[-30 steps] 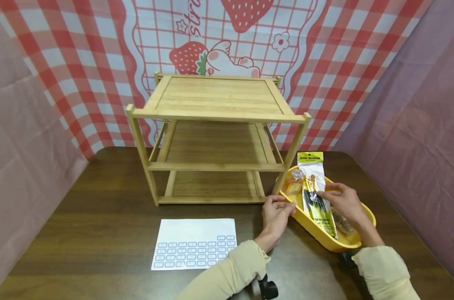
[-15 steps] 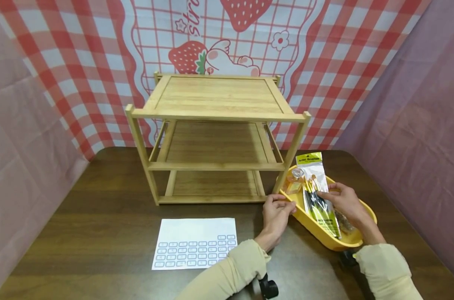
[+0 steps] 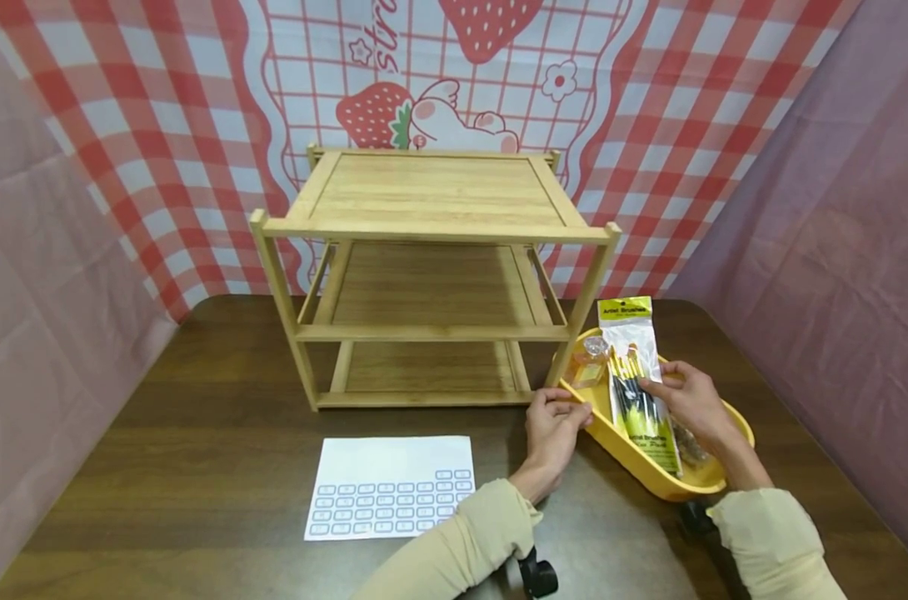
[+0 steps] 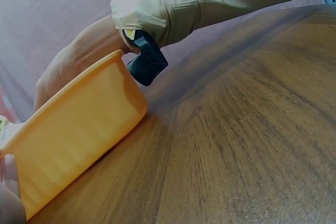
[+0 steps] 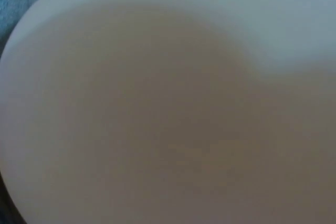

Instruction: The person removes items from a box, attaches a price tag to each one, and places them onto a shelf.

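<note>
Over at the right in the head view, a yellow plastic basket (image 3: 621, 450) stands on the table. My left hand (image 3: 555, 433) pinches its near rim; in the left wrist view the fingertips (image 4: 10, 174) lie against the basket's outer wall. Inside it, a clear pack of artist brushes (image 3: 628, 337) leans with its green header sticking up past the far rim. My right hand (image 3: 690, 408) pinches the pack's right edge. Also in the basket are a glass bottle (image 3: 592, 367) and, partly hidden under my right hand, a clear bag of brownish bits (image 3: 688, 448). The right wrist view is only blur.
A three-tier wooden shelf (image 3: 439, 229) stands behind, its right front leg close beside the basket. A white sheet of printed labels (image 3: 389, 487) lies on the brown table (image 3: 162, 467) in front. A checked strawberry cloth (image 3: 686, 100) hangs at the back.
The brush pack has tilted and shifted slightly right and upward with my right hand, and its printed lower part now faces the head camera more. My left hand stays on the rim.
</note>
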Demonstrator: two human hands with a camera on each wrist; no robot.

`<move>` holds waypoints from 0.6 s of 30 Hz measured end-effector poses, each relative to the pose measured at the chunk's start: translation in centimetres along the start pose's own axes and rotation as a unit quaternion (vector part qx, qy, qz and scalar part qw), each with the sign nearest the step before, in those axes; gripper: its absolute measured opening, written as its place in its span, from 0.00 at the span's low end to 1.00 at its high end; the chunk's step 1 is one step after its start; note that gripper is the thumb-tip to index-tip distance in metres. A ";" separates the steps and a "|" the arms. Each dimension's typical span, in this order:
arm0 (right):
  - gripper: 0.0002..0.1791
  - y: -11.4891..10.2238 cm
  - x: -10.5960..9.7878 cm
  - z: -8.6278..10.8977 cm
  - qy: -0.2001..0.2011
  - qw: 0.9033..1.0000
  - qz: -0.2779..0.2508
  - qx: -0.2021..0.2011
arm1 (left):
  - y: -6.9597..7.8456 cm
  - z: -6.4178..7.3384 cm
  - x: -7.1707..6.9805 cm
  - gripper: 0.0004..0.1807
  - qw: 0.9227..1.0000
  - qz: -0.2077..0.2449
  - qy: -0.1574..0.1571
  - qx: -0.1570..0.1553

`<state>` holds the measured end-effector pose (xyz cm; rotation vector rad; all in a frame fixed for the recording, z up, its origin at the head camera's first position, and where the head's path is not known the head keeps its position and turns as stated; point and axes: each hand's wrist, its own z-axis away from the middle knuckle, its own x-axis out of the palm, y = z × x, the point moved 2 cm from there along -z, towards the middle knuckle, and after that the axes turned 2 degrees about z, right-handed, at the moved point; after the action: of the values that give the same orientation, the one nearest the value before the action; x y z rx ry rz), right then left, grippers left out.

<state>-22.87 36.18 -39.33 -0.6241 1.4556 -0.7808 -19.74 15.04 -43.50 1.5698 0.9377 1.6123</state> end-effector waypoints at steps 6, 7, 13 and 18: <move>0.27 -0.2 -0.1 0.0 0.012 0.999 -0.039 0.001 | 0.1 0.0 0.0 0.14 1.000 0.000 -0.001 -0.002; 0.27 -0.2 -0.1 0.0 0.013 0.999 -0.044 0.001 | 0.1 0.0 0.0 0.14 1.000 0.002 -0.001 -0.001; 0.24 -0.4 -0.3 0.2 0.029 0.997 -0.068 -0.010 | 0.0 0.0 0.0 0.14 1.000 0.004 0.001 -0.005; 0.24 -0.7 -0.6 0.4 0.053 0.996 -0.064 -0.023 | 0.0 0.0 -0.1 0.14 1.000 0.005 -0.001 -0.004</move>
<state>-22.49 36.18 -38.41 -0.7251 1.5457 -0.8945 -19.78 14.99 -43.57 1.5724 0.9225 1.6204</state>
